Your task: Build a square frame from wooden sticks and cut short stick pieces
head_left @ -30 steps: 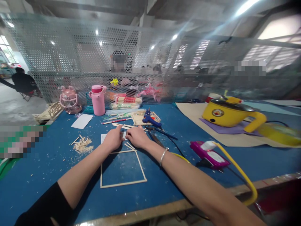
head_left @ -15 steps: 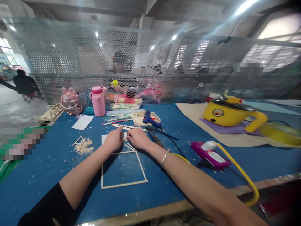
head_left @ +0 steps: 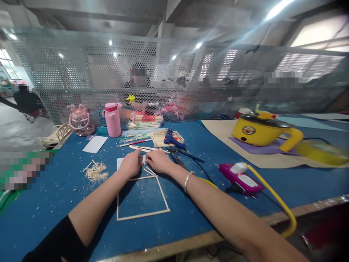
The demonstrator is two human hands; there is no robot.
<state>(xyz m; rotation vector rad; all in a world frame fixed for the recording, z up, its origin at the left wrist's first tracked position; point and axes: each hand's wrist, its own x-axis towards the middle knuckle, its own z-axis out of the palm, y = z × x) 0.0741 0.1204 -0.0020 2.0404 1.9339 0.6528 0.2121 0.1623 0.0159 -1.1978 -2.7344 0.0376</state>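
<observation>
My left hand (head_left: 131,163) and my right hand (head_left: 158,161) are close together over a sheet of white paper (head_left: 119,163). Both have curled fingers with the tips pinched inward. Anything between those fingertips is too small or too hidden to name. Just nearer than the hands lies a square frame of thin wooden sticks (head_left: 143,216), flat on the blue table. A few short stick pieces (head_left: 149,170) rest at its far edge, beside my right hand. Longer wooden sticks (head_left: 135,148) lie just beyond my fingers.
A blue glue gun (head_left: 172,141) rests by a small wooden tray (head_left: 158,139). Pliers (head_left: 178,162) lie right of my hand. Stick scraps (head_left: 96,171) are heaped at left. A purple power strip (head_left: 240,180), yellow pot (head_left: 255,131) and pink bottle (head_left: 112,122) stand around.
The camera view has shifted slightly. Both hands stay pinched in nearly the same place over the paper, and the stick frame has not moved on the table.
</observation>
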